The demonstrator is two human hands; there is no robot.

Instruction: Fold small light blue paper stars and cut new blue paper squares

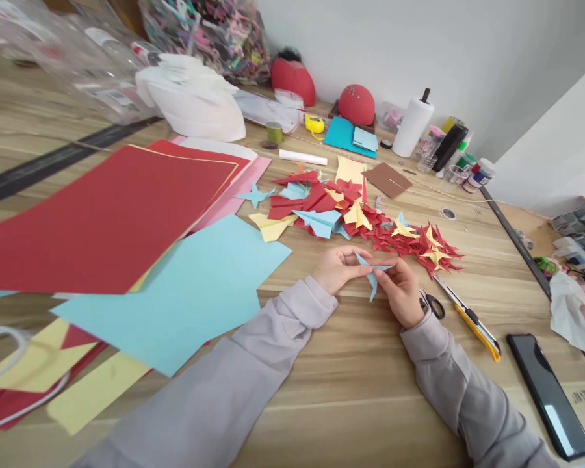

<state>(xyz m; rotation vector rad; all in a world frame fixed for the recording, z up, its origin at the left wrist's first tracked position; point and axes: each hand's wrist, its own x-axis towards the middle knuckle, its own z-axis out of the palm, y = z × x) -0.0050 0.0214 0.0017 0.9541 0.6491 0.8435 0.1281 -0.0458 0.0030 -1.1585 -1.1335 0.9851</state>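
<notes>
Scissors (pixel 433 303) & knife (pixel 470 317) beside right hand (pixel 402 290) (pinching blue paper (pixel 373 272)).

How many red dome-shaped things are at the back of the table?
2: one red dome stands by the wall behind the clear bags, the other red dome sits right of it, behind the teal paper. Others may be hidden.
</notes>
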